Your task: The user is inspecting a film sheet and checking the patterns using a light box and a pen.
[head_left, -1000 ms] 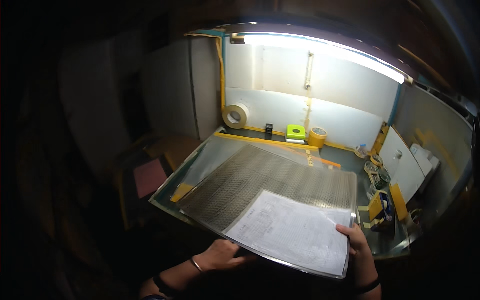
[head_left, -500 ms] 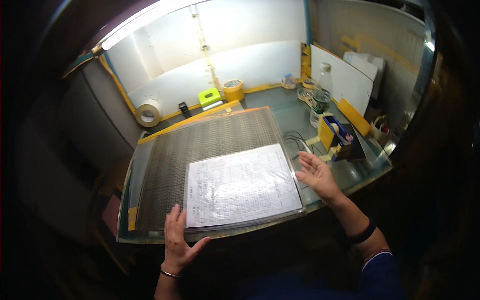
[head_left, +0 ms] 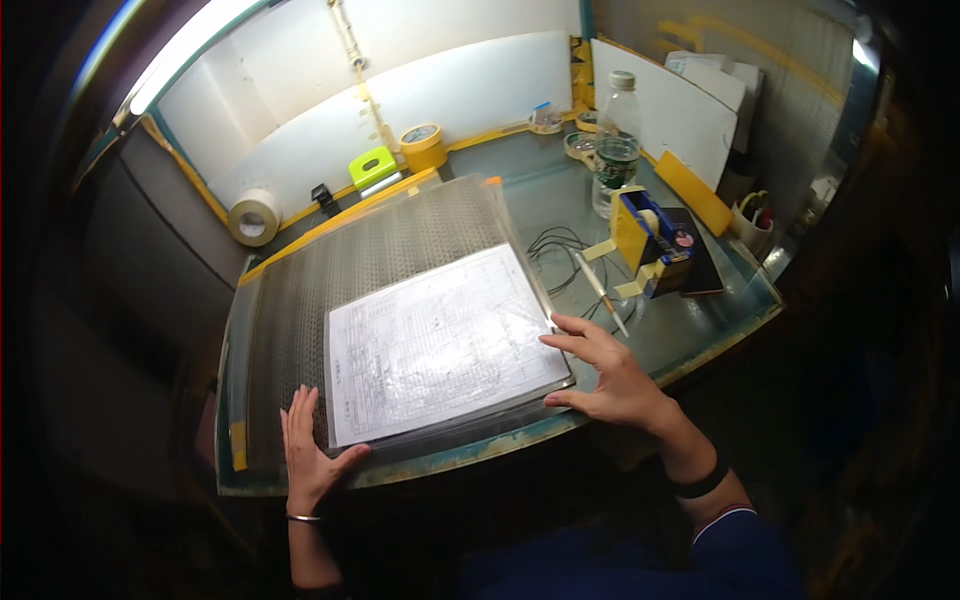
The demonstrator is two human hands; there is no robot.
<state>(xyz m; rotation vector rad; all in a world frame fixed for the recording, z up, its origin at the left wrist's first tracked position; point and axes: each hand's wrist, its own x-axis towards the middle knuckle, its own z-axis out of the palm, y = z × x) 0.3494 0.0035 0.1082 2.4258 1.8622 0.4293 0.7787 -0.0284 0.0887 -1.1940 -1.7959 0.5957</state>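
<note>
The right hand [head_left: 608,375] has come in to the right edge of the sheet [head_left: 400,235] since half a second ago, fingers loosely spread and not clutching anything, left hand [head_left: 312,460] splayed at the front-left holding nothing, and it's all lying on the table [head_left: 690,330] with the paper [head_left: 440,340] on top.

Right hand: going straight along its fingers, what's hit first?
Probably the white printed sheet. In this view the right hand has its fingertips at the sheet's right edge; contact or height above it is unclear.
</note>
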